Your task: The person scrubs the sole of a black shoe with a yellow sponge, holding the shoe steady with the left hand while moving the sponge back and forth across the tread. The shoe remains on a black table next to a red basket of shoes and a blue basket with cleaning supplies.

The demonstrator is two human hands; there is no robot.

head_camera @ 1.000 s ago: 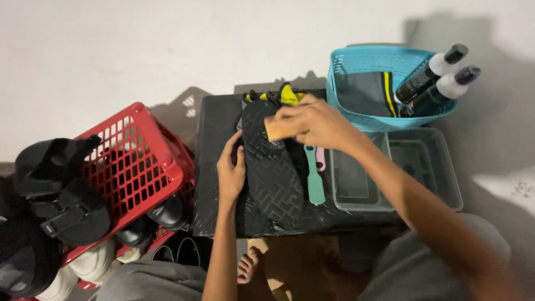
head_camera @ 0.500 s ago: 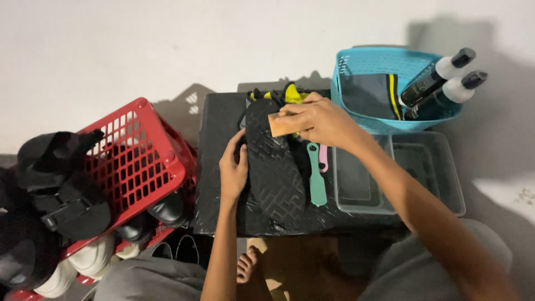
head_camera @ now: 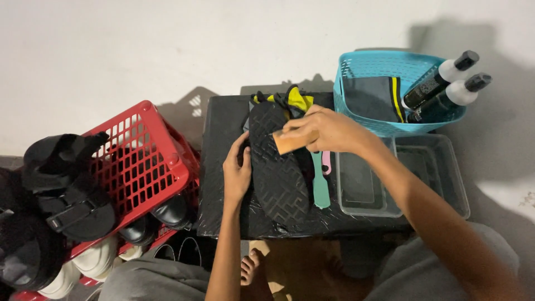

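Sole-up black shoe (head_camera: 278, 167) lies lengthwise near the middle of the black worktop (head_camera: 220, 206), its patterned tread facing the camera and a yellow-and-black part showing at its far end. The right hand (head_camera: 323, 131) presses a small tan block (head_camera: 287, 142) against the upper part of the sole, its grip closed around the block with fingers curled over the top. The left hand (head_camera: 237, 173) rests against the shoe's left edge, fingers bent onto the sole, steadying it rather than wrapping it.

Just right of the shoe, a teal brush handle (head_camera: 320, 187) and a shorter pink one (head_camera: 326, 163) lie side by side on the worktop. Beyond them, at the right edge, sits a clear plastic tray (head_camera: 446, 184) with a smaller clear container (head_camera: 362, 189) inside it. At the far right corner stands a turquoise basket (head_camera: 368, 67) holding a folded dark cloth with a yellow stripe (head_camera: 373, 97) and two bottles with black caps (head_camera: 446, 83), leaning out over its rim.

Left of the worktop, a red plastic crate (head_camera: 145, 156) sits tilted, with black sandals (head_camera: 61, 189) on it and black and white shoes (head_camera: 139, 234) beneath. A bare foot (head_camera: 253, 267) shows below the near edge of the worktop.
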